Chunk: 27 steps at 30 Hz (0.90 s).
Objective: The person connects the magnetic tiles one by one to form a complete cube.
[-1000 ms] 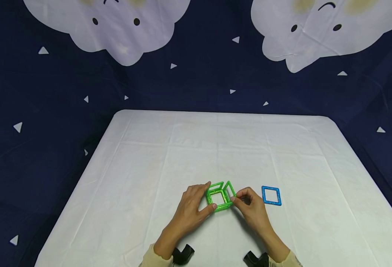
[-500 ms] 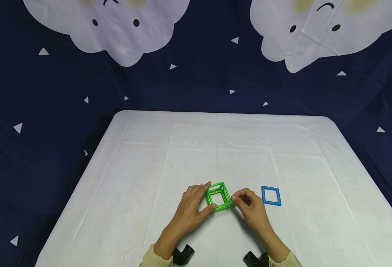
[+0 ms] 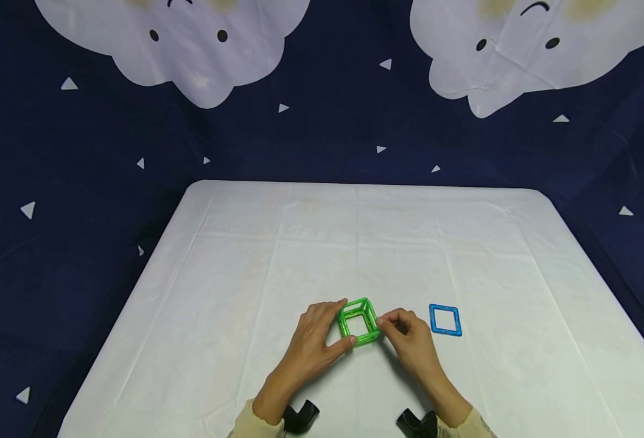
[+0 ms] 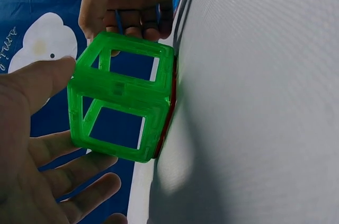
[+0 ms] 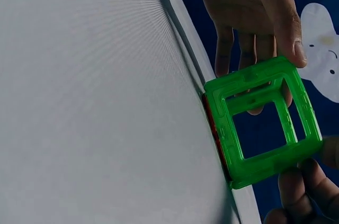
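Observation:
A cube of green magnetic tiles [image 3: 366, 339] stands on the white cloth, its top uncovered. A thin red layer [image 4: 170, 110] shows along its underside in the wrist views. My left hand [image 3: 315, 334] holds the cube from the left, thumb at the near corner and fingers along the far left side. On the opposite side, my right hand [image 3: 414, 339] pinches the edge of the right-hand green tile [image 5: 265, 167] between thumb and fingertips. That tile stands upright against its neighbours. Right of this hand, a blue square magnetic tile [image 3: 446, 332] lies flat.
White cloth covers the table [image 3: 322, 255], whose far edge meets a dark blue curtain [image 3: 333, 140] with clouds and triangles. Black wrist mounts [image 3: 302, 418] sit below both hands at the near side.
The right-hand green tile leaned outward a second ago and now stands upright against the cube. My right hand has shifted slightly left with it. The left hand and blue tile stay put.

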{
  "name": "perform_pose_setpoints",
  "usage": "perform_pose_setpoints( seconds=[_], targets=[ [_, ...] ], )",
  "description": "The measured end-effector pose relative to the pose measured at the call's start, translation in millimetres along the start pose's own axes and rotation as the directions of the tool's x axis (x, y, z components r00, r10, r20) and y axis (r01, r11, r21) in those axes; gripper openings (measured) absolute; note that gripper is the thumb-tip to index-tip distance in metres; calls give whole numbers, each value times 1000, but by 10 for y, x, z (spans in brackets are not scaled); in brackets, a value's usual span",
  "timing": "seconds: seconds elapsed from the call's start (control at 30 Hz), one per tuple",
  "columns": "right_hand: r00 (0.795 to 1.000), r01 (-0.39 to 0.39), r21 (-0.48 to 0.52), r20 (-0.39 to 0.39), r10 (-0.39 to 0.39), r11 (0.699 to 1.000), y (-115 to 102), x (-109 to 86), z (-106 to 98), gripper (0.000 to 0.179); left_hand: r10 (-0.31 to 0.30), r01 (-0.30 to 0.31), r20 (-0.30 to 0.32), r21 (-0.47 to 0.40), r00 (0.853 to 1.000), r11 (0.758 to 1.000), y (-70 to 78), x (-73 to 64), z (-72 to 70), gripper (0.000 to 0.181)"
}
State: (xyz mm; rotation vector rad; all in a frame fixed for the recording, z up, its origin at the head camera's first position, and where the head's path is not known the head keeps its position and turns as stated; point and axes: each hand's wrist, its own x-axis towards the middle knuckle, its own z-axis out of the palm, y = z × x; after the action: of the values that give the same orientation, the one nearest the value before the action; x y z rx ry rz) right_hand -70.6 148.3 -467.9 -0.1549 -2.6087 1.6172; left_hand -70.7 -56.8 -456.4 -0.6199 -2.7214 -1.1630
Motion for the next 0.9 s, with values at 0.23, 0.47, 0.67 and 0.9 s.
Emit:
perform_pose_setpoints(
  seconds=[0.23,0.47,0.67,0.9],
  targets=[
    [999,-11,-39,-52,9,999,10,19,9,5,10,-10,-1,12,1000,1000,2,8,12,62],
    [999,32,2,-39,-32,999,29,12,-43,8,25,-25,21,11,999,1000,-2,20,9,70],
    [996,66,3,-59,-66,998,25,34,-197,7,27,-28,65,3,997,1000,-5,51,-39,71],
    [995,47,-49,-91,-52,998,65,72,-429,8,21,-25,155,29,988,999,-38,122,-117,70]
  ],
)
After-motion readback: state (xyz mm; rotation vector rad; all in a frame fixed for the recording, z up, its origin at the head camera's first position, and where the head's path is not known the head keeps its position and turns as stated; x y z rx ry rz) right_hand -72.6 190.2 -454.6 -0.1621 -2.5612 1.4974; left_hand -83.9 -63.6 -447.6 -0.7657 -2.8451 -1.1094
